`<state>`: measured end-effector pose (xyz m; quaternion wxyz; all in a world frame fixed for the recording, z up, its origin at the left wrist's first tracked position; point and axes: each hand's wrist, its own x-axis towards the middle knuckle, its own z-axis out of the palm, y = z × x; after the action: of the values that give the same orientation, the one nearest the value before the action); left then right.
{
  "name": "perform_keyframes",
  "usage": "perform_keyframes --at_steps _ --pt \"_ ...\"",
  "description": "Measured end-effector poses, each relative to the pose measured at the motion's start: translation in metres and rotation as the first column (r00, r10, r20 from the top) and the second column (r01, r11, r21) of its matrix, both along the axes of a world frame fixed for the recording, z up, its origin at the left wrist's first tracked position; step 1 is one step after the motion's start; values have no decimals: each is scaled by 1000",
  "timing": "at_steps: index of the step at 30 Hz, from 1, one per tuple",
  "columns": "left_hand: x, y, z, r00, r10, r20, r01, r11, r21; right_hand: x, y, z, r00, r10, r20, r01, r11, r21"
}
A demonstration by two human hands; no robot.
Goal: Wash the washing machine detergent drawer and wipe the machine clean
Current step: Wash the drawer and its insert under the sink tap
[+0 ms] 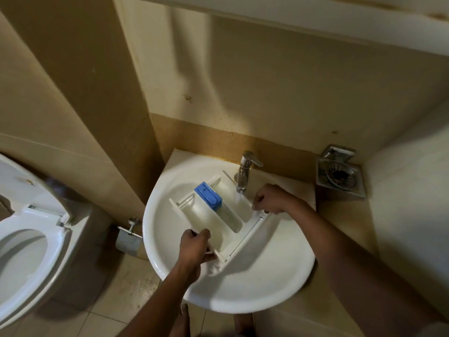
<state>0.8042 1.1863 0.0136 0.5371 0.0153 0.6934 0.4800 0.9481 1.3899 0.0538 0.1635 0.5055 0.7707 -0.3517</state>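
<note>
Here left hand [194,244], right hand [269,199] hold drawer [211,216], its markings [207,189] blurred

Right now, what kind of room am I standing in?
Most likely a small bathroom. There is a white basin with a tap and the detergent drawer in it, a toilet on the left, and a tiled floor below.

detergent drawer [213,215] lay in the sink [267,276], faucet [245,171] stood at its far edge, toilet [58,244] sat left, paper holder [128,239] between toilet and sink
</note>
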Motion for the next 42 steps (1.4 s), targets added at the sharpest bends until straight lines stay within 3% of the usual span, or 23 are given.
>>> perform_keyframes --at_steps 3,6,12,18,23,26,28,29,31,33,34,38,42 --pt "-7 -4 2 986 -27 -167 27 1000 2 3 -23 -23 998 -15 -69 13 1000 -22" --pt "-5 -16 13 939 -1 -344 6 1000 14 -12 -51 -45 965 -153 -212 144 988 -59" --pt "14 -29 20 754 26 -656 59 993 107 -37 -88 -68 883 -275 -379 246 961 -125" --pt "42 -38 14 641 -41 -766 142 988 66 -47 -120 -61 823 -321 -469 320 944 -85" --pt "54 -44 4 595 -61 -802 170 984 51 -49 -132 -24 659 -513 -549 377 858 -350" --pt "51 -44 8 755 -65 -652 178 978 108 -40 -133 25 633 -529 -566 328 845 -422" --pt "46 -46 16 867 -133 -480 218 968 124 -39 -108 5 720 -362 -592 167 919 -358" --pt "41 -47 20 921 -158 -356 222 963 149 -42 -92 -12 743 -285 -606 94 940 -327" --pt "26 -45 27 995 -76 67 61 980 192 -48 -70 -30 851 -76 -519 -65 967 -248" --pt "13 -43 30 883 31 467 -126 977 173 -49 -56 -44 898 170 -405 -219 973 -76" --pt "8 -41 32 814 46 579 -168 973 158 -48 -53 -44 894 242 -379 -275 961 -36" --pt "-4 -27 32 725 21 688 -191 966 172 -37 -47 -42 881 309 -358 -341 940 -27" --pt "-22 -12 34 650 -30 759 -123 982 144 -31 -42 -41 827 501 -256 -496 864 90"
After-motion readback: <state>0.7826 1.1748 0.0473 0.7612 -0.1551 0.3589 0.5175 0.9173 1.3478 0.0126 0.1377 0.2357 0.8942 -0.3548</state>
